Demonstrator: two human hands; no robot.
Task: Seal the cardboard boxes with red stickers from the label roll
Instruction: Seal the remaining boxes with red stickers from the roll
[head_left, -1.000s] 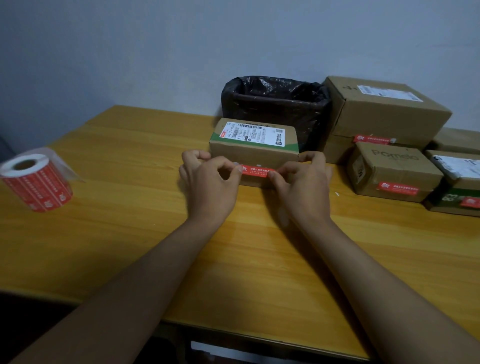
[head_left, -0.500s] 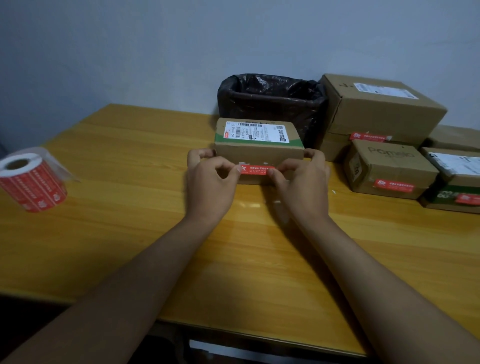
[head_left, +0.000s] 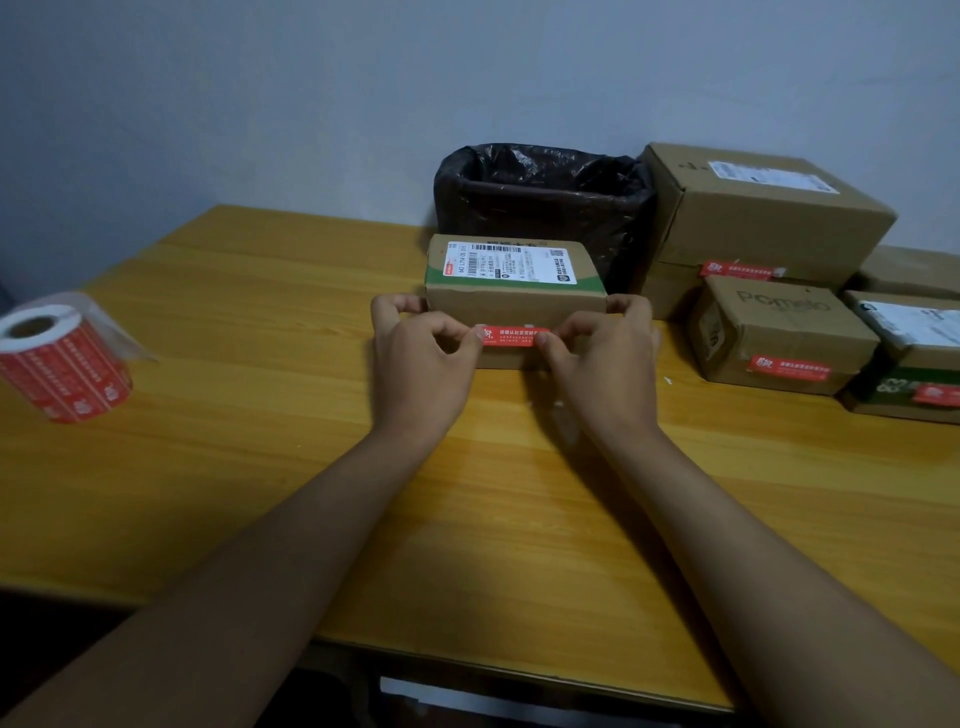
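- A red sticker (head_left: 514, 335) lies across the near face of a small cardboard box (head_left: 514, 301) that sits on the worktop (head_left: 260, 322), in front of the person.
- The left hand (head_left: 421, 358) has its fingers curled; its thumb presses the sticker's left end, and its index finger hooks the box's left edge.
- The right hand (head_left: 605, 364) mirrors it, thumb on the sticker's right end, fingers curled against the box's right edge.
- The box carries a white shipping label (head_left: 509, 263) on top and a green band along its top edge; the print on the label and sticker is too small to read.
- Whether the sticker wraps under the box cannot be told, since the hands cover the lower corners.
- The label roll (head_left: 62, 364) lies on its side at the far left of the worktop, well apart from the box, with a clear tail of backing curling off it.
- Behind the box stands a bin lined with a black bag (head_left: 540, 197).
- To the right are more cardboard boxes, a large box (head_left: 763, 213) stacked on another and lower boxes in front, several with red stickers; the outermost are cut off by the frame edge.
- The worktop is yellow wood grain, set against a plain grey-blue wall (head_left: 260, 104).
- Compared with half a second ago, the hands keep the same hold and the box has not shifted on the worktop.
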